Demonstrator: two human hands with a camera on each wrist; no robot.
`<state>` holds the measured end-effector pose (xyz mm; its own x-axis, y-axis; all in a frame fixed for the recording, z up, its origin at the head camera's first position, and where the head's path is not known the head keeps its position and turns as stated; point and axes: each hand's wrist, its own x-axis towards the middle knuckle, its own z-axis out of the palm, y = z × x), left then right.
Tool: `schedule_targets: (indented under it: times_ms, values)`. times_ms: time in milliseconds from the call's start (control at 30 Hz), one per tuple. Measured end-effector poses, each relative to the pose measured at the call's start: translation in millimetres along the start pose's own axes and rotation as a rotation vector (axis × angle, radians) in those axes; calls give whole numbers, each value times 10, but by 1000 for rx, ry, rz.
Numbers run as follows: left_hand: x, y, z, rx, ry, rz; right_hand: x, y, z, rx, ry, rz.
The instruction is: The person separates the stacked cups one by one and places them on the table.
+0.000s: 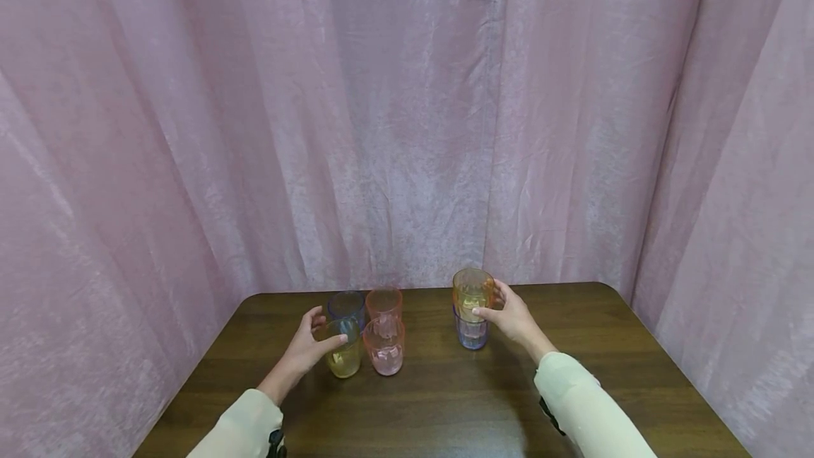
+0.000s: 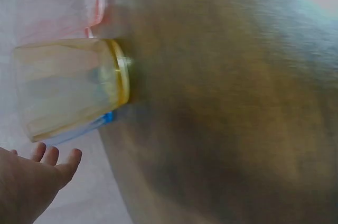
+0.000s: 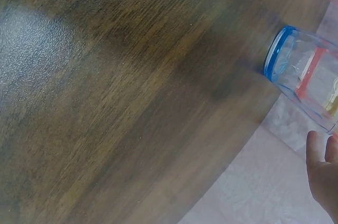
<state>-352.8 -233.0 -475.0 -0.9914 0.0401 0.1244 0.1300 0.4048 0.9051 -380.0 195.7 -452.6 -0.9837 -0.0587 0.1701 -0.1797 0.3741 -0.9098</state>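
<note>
Head view: observed a lone yellow cup [image 1: 344,362], upright on a wooden table [image 1: 445,408]. Recorded a blue cup [image 1: 346,300] just behind it, a near pink cup [image 1: 385,355] just to its right, and a far pink cup [image 1: 384,297] behind and to its right. Found left hand [image 1: 304,348] at its left, with fingers spread and released; could not establish thumb contact. Found right hand [image 1: 515,318], well to its right, grasping an upper yellow cup [image 1: 472,285] nested in a lower blue cup [image 1: 472,338].

Left wrist view: noted fingertips [image 2: 51,154] near the lone yellow cup's rim, apart from it.

Right wrist view: noted a red band [image 3: 310,73] inside the lower blue cup; saw right hand only in part.
</note>
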Motion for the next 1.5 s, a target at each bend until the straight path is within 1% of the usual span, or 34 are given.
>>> schedule_targets:
  times_ms: [167, 367, 500, 733, 900, 1133, 1300, 1500]
  values:
    - [86, 176, -4, -11, 0, 15, 8, 10, 3, -1, 3, 2]
    - [149, 394, 4, -4, -27, 26, 9, 23, 5, 20, 5, -6]
    - [202, 519, 28, -13, -27, 39, 9, 26, 7, 25, 9, -7]
    - [326, 728, 101, -21, -23, 77, 13, 18, 12, 9, 7, 16]
    - [390, 882, 201, -27, -50, 104, 3, 14, 13, -3, 4, 24]
    - [448, 1140, 393, -50, -84, 136, 1, 18, 8, 0, -2, 23]
    - [495, 1291, 514, -46, -94, 149, 2, 29, 24, 16, 3, 14]
    - [513, 1484, 655, -54, -116, 157, -16, 46, 29, 27, 6, 16]
